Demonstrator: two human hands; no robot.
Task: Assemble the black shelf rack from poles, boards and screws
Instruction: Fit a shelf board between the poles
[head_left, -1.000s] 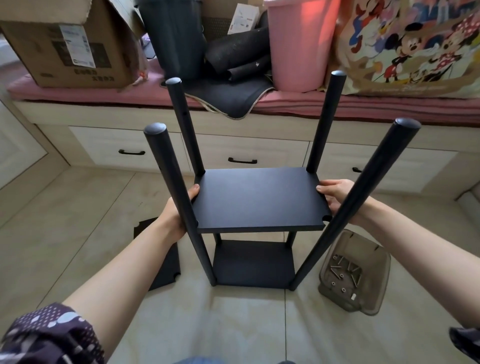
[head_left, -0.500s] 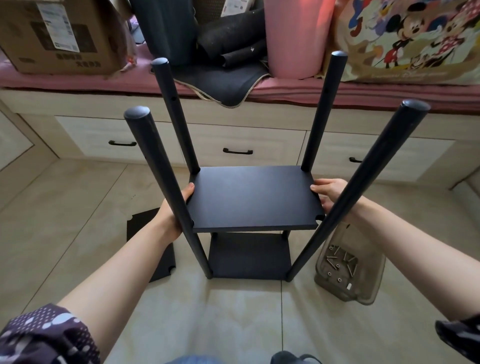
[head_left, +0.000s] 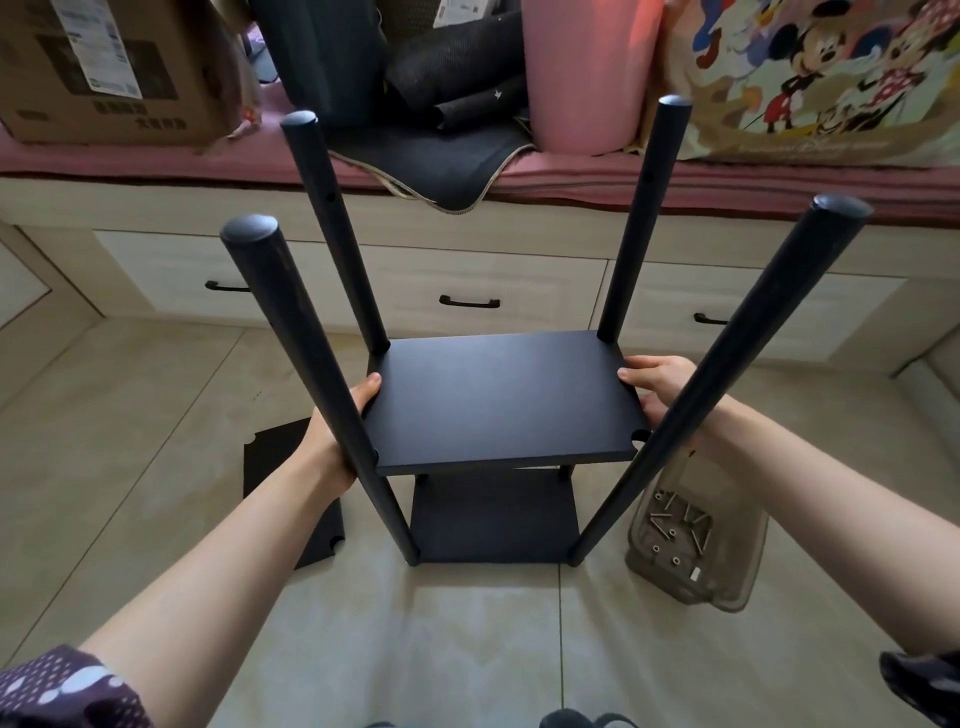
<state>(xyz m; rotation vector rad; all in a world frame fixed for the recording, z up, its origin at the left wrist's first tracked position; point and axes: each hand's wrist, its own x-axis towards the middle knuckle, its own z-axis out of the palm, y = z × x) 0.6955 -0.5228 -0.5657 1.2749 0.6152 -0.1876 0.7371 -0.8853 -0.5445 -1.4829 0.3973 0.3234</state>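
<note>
Flat black middle shelf board (head_left: 501, 397): left hand (head_left: 340, 434), right hand (head_left: 657, 384) fingers gripping sides, lining up between poles. Next needing screws (head_left: 675, 525).

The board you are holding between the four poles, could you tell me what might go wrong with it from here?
1. The board is held only by the left hand and right hand at its ends; if either grip slips, it may drop onto the lower board.
2. Its near right notch sits apart from the pole, so it may seat crooked.
3. The tray of screws lies close by and could be knocked.
</note>
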